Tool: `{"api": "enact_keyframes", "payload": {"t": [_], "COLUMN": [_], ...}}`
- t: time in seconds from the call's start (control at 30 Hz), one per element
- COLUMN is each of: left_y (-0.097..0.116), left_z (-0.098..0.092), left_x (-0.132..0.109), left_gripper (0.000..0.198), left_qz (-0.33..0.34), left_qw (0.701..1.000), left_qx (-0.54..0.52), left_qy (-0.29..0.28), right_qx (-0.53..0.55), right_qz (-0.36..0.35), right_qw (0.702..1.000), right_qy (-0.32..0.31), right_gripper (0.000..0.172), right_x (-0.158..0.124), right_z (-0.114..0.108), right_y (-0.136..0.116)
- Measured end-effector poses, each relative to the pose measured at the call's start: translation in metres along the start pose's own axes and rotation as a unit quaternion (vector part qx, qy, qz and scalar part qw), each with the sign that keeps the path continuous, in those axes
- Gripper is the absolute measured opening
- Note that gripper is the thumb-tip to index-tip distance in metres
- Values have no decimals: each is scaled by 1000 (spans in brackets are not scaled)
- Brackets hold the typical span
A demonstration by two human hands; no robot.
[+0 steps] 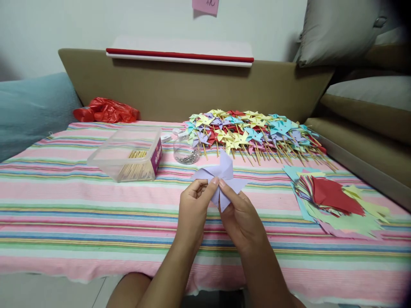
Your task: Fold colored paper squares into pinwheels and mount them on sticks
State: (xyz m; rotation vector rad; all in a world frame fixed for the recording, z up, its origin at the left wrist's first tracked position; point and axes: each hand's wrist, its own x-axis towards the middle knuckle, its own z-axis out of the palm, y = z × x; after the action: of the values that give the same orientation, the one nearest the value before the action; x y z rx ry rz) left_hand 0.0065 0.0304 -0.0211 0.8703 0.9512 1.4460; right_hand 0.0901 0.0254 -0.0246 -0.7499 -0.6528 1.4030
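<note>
My left hand (192, 205) and my right hand (239, 216) meet above the striped cloth, both pinching a lilac paper pinwheel (221, 173) at its middle. The pinwheel's folded blades spread out above my fingertips. It has no stick that I can see. Behind it lies a big heap of finished pinwheels on wooden sticks (250, 132) in yellow, blue, red and lilac. A stack of cut paper sheets (334, 199), red on top, lies to the right of my hands.
A clear plastic box of wooden sticks (128, 158) stands at the left. Beside it is a small clear jar of pins (186, 152). A red plastic bag (105, 111) lies at the back left. A sofa and cushions border the striped table (80, 214).
</note>
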Motion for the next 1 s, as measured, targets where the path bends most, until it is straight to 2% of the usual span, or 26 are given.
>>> {"api": "enact_keyframes", "payload": {"t": [0.1, 0.17, 0.23, 0.3, 0.4, 0.47, 0.5, 0.6, 0.77, 0.87, 1.0], "left_y": [0, 1, 3, 5, 10, 11, 12, 10, 7, 9, 12], "left_z": [-2, -3, -6, -8, -12, -13, -13, -13, -12, -10, -8], "left_x": [0, 2, 5, 8, 10, 10, 9, 8, 5, 1, -3], "left_gripper": [29, 28, 27, 28, 29, 29, 28, 27, 29, 31, 31], "left_qz": [-1, 2, 9, 15, 20, 25, 27, 32, 48, 45, 37], "left_qw": [1000, 999, 996, 992, 989, 989, 990, 994, 997, 994, 993], "left_qx": [-19, -43, -73, -97, -112, -108, -103, -69, 37, 93, 112], "left_qy": [13, 28, 51, 77, 93, 93, 92, 83, 52, 34, 13], "right_qx": [12, 14, -1, -68, -269, -358, -373, -356, -289, -269, -259], "right_qz": [16, 11, -28, -99, -182, -195, -192, -174, -169, -176, -178], "right_qw": [999, 1000, 999, 992, 945, 911, 905, 917, 942, 945, 946], "right_qy": [-25, -12, 17, 20, -44, -65, -65, -50, 20, 64, 81], "right_gripper": [24, 31, 45, 52, 33, 19, 16, 8, 16, 17, 16], "right_x": [-2, -3, -6, -8, -11, -11, -11, -10, -7, -6, -5], "right_z": [2, 2, 2, -1, -8, -11, -12, -11, -9, -11, -12], "right_y": [-1, -2, -4, -7, -8, -8, -7, -7, -7, -7, -6]}}
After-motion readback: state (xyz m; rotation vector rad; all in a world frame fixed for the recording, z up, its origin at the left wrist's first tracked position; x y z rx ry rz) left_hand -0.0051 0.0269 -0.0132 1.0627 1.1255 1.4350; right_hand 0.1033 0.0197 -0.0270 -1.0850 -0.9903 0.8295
